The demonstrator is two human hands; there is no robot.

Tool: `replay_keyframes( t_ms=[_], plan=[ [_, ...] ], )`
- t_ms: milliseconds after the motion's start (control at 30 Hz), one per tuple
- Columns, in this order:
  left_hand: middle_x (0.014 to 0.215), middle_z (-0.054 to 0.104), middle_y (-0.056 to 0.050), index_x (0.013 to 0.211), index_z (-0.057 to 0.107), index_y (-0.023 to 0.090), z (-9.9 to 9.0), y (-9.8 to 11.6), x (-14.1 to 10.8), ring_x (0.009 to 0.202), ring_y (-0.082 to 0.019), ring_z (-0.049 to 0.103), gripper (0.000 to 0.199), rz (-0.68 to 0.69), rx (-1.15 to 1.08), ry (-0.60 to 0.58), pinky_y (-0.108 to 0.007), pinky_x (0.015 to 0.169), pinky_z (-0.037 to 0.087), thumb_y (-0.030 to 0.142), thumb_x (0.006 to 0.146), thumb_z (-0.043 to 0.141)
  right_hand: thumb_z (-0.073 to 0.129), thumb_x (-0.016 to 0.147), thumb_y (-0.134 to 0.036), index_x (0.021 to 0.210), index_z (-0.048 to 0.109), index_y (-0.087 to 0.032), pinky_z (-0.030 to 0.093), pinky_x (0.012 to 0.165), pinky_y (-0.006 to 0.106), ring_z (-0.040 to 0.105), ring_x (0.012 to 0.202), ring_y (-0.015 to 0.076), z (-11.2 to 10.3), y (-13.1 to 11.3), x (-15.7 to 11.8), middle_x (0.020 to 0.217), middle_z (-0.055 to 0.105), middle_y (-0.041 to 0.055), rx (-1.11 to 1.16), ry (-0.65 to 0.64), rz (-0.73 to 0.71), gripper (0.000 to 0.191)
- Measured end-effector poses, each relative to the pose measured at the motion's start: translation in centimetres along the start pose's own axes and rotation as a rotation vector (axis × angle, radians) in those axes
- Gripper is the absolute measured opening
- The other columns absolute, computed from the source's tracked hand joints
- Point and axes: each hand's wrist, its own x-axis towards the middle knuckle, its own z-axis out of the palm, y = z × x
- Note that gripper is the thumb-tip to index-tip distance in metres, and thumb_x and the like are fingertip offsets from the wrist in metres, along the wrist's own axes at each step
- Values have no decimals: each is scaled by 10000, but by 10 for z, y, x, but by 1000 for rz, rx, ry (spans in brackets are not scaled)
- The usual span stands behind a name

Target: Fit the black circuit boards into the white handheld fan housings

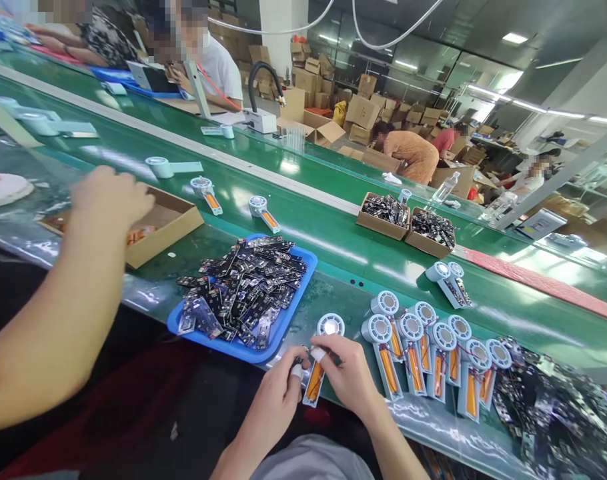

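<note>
From my remote station I record, through the head camera, a green conveyor belt (313, 230) running diagonally across the view; along its near side lies the table (328, 293). A co-worker's arm (93, 287) reaches in from the left, its hand (108, 197) above an open carton (166, 237); at the far right a heap of circuit boards (558, 407) covers the table corner; left of centre stands a blue tray (286, 333), piled with loose boards (243, 287). Across the belt, two small boxes (381, 225) stand side by side, both filled with similar boards.

Eight pale-blue fan units (411, 327) lie clustered between the heap and the wearer's hands, orange parts showing in their handles; two more (446, 283) lie close together on the belt.

The right hand (336, 363) is bent over the neck of a single fan unit (313, 387), fingers drawn close together; I cannot tell whether it pinches the casing or a wire; the left hand (288, 373) is curled nearly closed at the handle's left side, a small dark item at its fingertips; I cannot confirm a grip. This unit lies at the near table edge, right of the tray, round head pointing away from the wearer; white finger covers (318, 354) show on both hands.
</note>
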Motion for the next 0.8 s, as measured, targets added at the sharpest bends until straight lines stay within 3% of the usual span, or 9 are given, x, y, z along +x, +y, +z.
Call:
replay_keyframes(
  t_ms=[133, 300, 500, 800],
  plan=[
    [804, 646, -10, 1008, 546, 236, 2, -1, 2, 526, -162, 545, 258, -41, -81, -4, -304, 593, 476, 288, 869, 335, 617, 876, -147, 958, 765, -193, 491, 602, 226, 621, 626, 142, 0, -4, 2, 774, 735, 22, 126, 6, 151, 175],
    [535, 486, 69, 1041, 587, 224, 4, 1, 3, 429, -164, 439, 306, -113, -225, -55, -273, 468, 385, 384, 887, 377, 595, 892, -113, 891, 765, -203, 491, 677, 238, 640, 728, 155, 2, -11, 3, 825, 725, 36, 56, -2, 14, 192],
    [525, 477, 63, 822, 566, 213, 3, 2, 3, 444, -134, 439, 402, -201, -321, -77, -251, 462, 367, 551, 930, 376, 595, 923, -136, 907, 749, -198, 526, 700, 236, 680, 755, 163, 10, -1, -1, 850, 743, 47, 27, 73, -28, 167],
    [456, 371, 94, 709, 597, 195, 1, 10, 10, 425, -94, 298, 451, -273, -365, -124, -233, 427, 227, 634, 800, 544, 545, 960, -147, 887, 707, -186, 518, 715, 236, 676, 754, 167, 17, 5, -4, 827, 730, 52, -69, 137, -85, 182]
  ],
)
